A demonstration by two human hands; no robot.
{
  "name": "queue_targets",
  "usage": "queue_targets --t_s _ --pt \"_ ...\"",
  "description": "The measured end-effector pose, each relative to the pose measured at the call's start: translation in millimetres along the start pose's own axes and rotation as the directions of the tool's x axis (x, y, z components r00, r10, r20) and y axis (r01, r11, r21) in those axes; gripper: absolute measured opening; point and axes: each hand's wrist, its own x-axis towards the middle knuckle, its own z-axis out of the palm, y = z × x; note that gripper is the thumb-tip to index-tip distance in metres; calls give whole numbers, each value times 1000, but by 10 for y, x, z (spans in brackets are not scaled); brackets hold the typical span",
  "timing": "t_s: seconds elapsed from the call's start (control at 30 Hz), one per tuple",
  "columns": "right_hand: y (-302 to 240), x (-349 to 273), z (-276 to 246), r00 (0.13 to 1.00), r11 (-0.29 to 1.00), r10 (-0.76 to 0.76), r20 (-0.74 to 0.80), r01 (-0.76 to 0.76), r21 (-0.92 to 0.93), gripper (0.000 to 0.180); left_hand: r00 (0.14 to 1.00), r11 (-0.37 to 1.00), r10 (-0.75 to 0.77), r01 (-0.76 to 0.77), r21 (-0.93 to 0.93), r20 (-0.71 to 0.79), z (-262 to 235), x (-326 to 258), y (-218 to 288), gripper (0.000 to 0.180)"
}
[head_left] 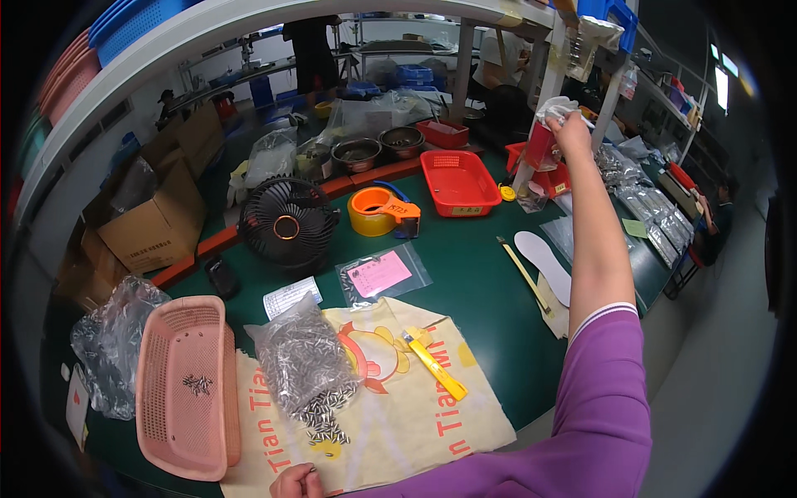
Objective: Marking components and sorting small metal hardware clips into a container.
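My right hand (571,134) is stretched far forward to the shelf post, its fingers closed on a white crumpled cloth or tissue (558,108). Just below that hand is a red see-through container (544,149). Low at the front edge, my left hand (296,481) is curled closed; a tiny dark speck shows at its fingertips, too small to name. Beyond it, small metal pins (322,419) spill from a clear plastic bag (303,357) onto a printed cream cloth (390,448). A yellow utility knife (436,365) lies on the cloth, right of the bag.
A pink basket (149,398) with a few pins stands left. Behind are a black fan (285,224), an orange tape dispenser (374,212), a red tray (461,184) and a zip bag with a pink slip (382,274). A white insole (544,261) lies right. Shelf posts rise at the back.
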Motion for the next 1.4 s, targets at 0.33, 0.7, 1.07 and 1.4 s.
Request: queue_targets --t_s 0.33,0.7,1.07,1.4 --pt "45 -252 63 973 976 -213 -84 216 26 47 996 998 64 -64 -10 -57 31 6 -80 9" --pt "-1100 -3201 -1419 449 658 -751 484 451 603 20 996 997 -83 83 6 15 27 -33 4 10" --pt "-664 -4057 -1508 606 868 -496 622 348 353 33 972 992 -126 128 2 197 5 179 281 11" --pt "-648 -4399 -1832 797 857 -286 532 -37 515 44 935 988 41 -89 122 354 286 293 521 12"
